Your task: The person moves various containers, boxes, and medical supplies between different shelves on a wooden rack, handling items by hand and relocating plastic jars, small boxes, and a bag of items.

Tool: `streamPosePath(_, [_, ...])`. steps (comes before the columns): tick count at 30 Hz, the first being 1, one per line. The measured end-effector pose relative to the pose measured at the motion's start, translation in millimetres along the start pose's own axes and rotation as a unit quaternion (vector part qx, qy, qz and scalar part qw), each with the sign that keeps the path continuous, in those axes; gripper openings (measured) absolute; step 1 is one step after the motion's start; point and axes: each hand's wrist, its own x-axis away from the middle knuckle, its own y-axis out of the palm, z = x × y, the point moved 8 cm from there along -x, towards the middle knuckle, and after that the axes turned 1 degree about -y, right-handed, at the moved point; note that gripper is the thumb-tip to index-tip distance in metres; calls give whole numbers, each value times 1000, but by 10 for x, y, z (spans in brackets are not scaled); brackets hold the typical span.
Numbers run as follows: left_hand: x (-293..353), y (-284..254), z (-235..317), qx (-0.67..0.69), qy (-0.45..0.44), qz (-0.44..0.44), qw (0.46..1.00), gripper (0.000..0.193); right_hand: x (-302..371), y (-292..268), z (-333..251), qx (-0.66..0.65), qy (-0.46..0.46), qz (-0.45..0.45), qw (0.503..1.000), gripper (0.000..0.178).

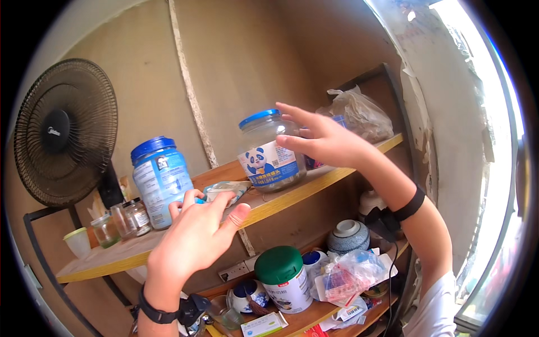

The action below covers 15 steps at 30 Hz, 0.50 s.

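A clear glass jar [282, 177] with a blue lid and a panda label stands on the upper wooden shelf. My right hand [328, 140] is at the jar's upper right side, fingers apart; whether it touches the glass I cannot tell. My left hand [193, 233] hovers by the shelf's front edge, fingers spread and slightly bent, with nothing seen in it. Just beyond its fingertips lies a flat pale-blue packet [240, 188]; contact is unclear. To the left of the packet rises a large blue plastic tub [165, 180] with a blue lid.
Small glass jars [136, 215] and a pale green cup [80, 242] line the left of the shelf beside a black fan [64, 132]. A plastic bag [359, 115] sits at its right end. Below are a green-lidded can [285, 286], a bowl [348, 238] and a hanging cable [393, 286].
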Motion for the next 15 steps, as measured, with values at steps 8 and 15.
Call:
streamPosePath(8, [280, -170, 161, -30, 104, 214, 971, 57, 134, -617, 56, -73, -18, 162, 984, 38])
streamPosePath(15, [608, -200, 214, 70, 206, 309, 926, 49, 156, -108, 27, -63, 1, 92, 994, 62])
